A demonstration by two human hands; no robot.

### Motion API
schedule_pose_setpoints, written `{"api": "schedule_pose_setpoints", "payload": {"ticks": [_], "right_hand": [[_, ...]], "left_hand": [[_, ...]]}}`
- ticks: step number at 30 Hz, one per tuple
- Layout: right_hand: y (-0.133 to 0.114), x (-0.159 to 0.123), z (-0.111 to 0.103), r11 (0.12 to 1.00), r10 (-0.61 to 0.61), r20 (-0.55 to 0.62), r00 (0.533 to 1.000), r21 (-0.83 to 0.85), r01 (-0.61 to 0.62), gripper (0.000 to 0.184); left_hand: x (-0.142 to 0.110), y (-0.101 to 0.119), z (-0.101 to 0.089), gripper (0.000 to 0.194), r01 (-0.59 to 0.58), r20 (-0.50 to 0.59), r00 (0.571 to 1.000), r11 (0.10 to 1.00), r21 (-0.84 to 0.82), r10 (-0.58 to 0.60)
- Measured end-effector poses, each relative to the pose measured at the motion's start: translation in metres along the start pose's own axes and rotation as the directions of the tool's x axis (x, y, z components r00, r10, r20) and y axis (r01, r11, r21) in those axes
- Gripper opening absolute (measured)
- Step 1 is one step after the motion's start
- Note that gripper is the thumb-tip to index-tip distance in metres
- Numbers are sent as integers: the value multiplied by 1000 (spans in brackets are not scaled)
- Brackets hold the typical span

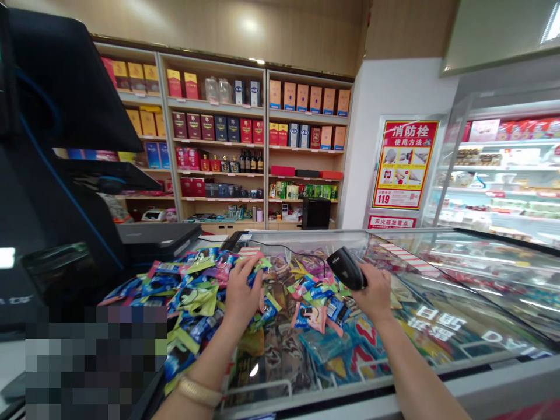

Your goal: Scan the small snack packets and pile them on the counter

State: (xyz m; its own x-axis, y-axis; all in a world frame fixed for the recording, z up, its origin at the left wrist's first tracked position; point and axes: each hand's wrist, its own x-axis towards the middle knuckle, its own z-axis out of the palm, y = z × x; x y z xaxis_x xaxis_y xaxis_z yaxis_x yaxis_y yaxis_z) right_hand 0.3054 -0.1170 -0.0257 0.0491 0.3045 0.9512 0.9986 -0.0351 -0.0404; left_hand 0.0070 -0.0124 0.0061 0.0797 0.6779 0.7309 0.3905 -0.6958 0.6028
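Observation:
My right hand (374,289) is wrapped round the handle of a black handheld barcode scanner (345,268), whose head tilts up and to the left. My left hand (244,286) is at the right side of a heap of small snack packets (192,297) in blue, green and pink wrappers, its fingers curled round a snack packet (259,273) that is partly hidden by them. Between and beyond my hands, a smaller group of the same packets (310,315) lies on the glass top of a chest freezer (289,364). A gold bracelet (200,392) circles my left wrist.
A black checkout terminal (65,76) stands close on the left. The scanner's thin cable (284,247) runs back over the glass. Behind are shelves of boxed bottles (219,128), a red fire-hydrant poster (405,164) and a lit refrigerated display (503,175) on the right.

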Motion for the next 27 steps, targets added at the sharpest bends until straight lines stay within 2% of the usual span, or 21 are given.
{"api": "schedule_pose_setpoints", "payload": {"ticks": [2,3,5,7,9,11,13,16,21,24,27], "right_hand": [[-5,1,-3,999,-24,-10,1000,32,25,25],[-8,2,-4,998,-42,-6,999,54,42,25],[-18,3,-7,990,-87,22,996,110,84,25],[-29,5,-10,976,-137,71,988,178,123,24],[-40,6,-12,961,-178,113,978,234,147,24],[-48,7,-14,944,-213,129,969,282,170,25],[-53,8,-15,927,-240,133,962,325,186,26],[-56,9,-16,912,-262,139,955,359,198,27],[-59,10,-16,904,-282,162,946,375,205,27],[-60,10,-16,902,-280,171,945,383,198,25],[-61,9,-15,909,-280,202,939,369,192,23]], "left_hand": [[1,0,3,36,145,-6,988,942,-303,-154],[0,0,4,37,258,36,962,860,-441,-270],[-1,3,5,37,467,182,864,615,-636,-469],[-1,5,6,34,560,303,782,401,-725,-545],[-2,7,5,29,557,342,773,314,-769,-534],[-3,9,6,28,533,337,795,315,-786,-504],[-4,9,8,33,532,339,809,352,-771,-480],[-7,9,12,40,544,359,822,422,-725,-443],[-11,8,16,38,491,345,870,561,-667,-352],[-13,5,17,38,508,355,861,608,-610,-364],[-15,4,17,39,532,366,847,609,-588,-386]]}}
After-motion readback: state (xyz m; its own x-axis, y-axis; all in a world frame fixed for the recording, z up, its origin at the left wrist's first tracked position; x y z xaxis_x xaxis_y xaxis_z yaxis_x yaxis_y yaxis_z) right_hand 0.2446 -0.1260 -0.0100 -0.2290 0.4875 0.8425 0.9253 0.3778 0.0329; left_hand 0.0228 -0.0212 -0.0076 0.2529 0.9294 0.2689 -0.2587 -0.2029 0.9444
